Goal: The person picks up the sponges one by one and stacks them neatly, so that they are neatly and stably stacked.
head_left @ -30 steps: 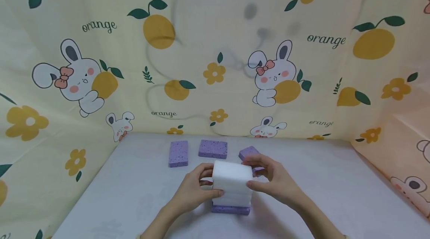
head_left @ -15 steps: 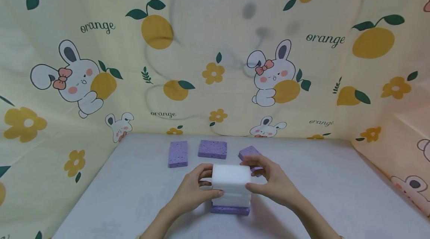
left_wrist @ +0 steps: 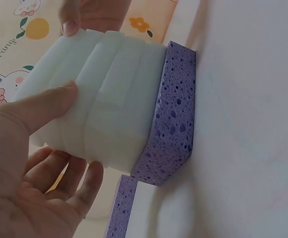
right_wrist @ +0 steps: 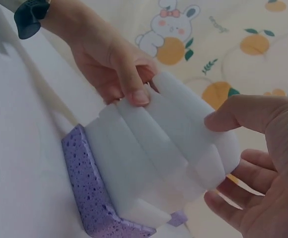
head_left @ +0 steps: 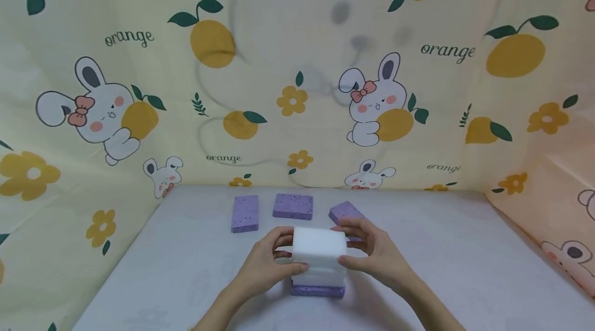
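Note:
A stack of several white sponge blocks (head_left: 318,256) stands on a purple speckled sponge (head_left: 318,291) near the front of the table. My left hand (head_left: 266,264) holds the stack from the left, its thumb on the front face and its fingers round the side. From the right, my right hand (head_left: 378,254) grips the upper blocks between thumb and fingers. In the left wrist view, the white blocks (left_wrist: 109,94) lie face to face against the purple sponge (left_wrist: 171,114). Their edges are slightly uneven in the right wrist view, where the right thumb (right_wrist: 223,116) touches the upper blocks.
Behind the stack lie more purple sponges: one at the left (head_left: 245,214), one in the middle (head_left: 293,206), and one at the right (head_left: 345,211), partly hidden by my right hand. A printed curtain (head_left: 260,83) hangs behind the white table (head_left: 186,264).
The top white block has come down slightly and lies more level on the stack. Both hands keep nearly the same place around it. The head view has shifted a little.

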`<state>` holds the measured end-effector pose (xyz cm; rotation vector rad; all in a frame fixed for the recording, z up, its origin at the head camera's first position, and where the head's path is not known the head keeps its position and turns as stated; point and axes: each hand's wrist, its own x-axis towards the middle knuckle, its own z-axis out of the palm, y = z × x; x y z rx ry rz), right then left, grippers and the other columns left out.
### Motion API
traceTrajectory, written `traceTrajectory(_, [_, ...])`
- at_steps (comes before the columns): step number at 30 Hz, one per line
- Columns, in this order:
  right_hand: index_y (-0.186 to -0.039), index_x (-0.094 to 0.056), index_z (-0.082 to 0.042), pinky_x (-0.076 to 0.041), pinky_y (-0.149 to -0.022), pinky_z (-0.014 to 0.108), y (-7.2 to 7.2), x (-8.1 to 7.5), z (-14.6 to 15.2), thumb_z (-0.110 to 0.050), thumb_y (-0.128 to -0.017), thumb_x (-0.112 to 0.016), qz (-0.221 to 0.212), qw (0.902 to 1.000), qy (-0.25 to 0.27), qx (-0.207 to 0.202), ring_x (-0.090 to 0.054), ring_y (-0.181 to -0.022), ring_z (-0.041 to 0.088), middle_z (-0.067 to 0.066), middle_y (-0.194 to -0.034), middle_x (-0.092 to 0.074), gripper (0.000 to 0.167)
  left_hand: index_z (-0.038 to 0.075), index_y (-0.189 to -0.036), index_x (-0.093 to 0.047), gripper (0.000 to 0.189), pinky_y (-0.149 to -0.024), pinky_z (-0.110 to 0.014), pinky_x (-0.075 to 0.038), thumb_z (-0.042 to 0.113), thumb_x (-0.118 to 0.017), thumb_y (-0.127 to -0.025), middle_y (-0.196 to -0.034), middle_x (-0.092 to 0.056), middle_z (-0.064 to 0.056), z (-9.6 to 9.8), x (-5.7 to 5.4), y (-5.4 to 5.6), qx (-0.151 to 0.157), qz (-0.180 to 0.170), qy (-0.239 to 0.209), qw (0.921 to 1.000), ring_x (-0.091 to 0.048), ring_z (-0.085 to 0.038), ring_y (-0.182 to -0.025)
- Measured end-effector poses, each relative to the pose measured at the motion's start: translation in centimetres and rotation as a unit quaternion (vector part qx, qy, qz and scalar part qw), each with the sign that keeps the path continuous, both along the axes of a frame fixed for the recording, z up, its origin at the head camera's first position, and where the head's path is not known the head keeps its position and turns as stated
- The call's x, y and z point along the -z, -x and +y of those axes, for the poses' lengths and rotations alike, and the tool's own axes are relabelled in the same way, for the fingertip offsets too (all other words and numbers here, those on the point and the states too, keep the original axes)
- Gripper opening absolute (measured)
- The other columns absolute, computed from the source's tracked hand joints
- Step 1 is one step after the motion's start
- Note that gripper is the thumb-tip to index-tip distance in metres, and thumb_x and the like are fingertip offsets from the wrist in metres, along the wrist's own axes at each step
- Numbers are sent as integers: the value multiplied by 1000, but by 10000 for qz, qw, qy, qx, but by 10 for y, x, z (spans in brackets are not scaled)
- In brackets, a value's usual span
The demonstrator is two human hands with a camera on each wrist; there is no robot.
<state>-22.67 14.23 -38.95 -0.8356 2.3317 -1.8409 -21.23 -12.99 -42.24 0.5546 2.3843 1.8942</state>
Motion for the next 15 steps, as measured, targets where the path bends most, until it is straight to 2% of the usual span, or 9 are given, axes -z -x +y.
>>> traceTrajectory(6, [-134, -50, -2, -48, -98, 35, -1, -2, -1, -7, -77, -84, 65, 9999, -126, 55, -57, -115, 28, 12, -127, -62, 66, 15, -138, -50, 74, -93, -37, -51, 31, -87, -75, -131, -60, -6, 0, -2, -2, -66, -14, 17, 10000, -60, -26, -112])
traceTrajectory(15, [-134, -50, -1, -50, -94, 33, -2, -2, 0, -7, -77, -84, 21, 9997, -230, 127, -58, -113, 27, 11, -127, -62, 67, 14, -138, -49, 77, -92, -33, -51, 32, -88, -74, -130, -60, -4, -2, -5, -3, -18, 76, 71, 9999, -58, -20, -115])
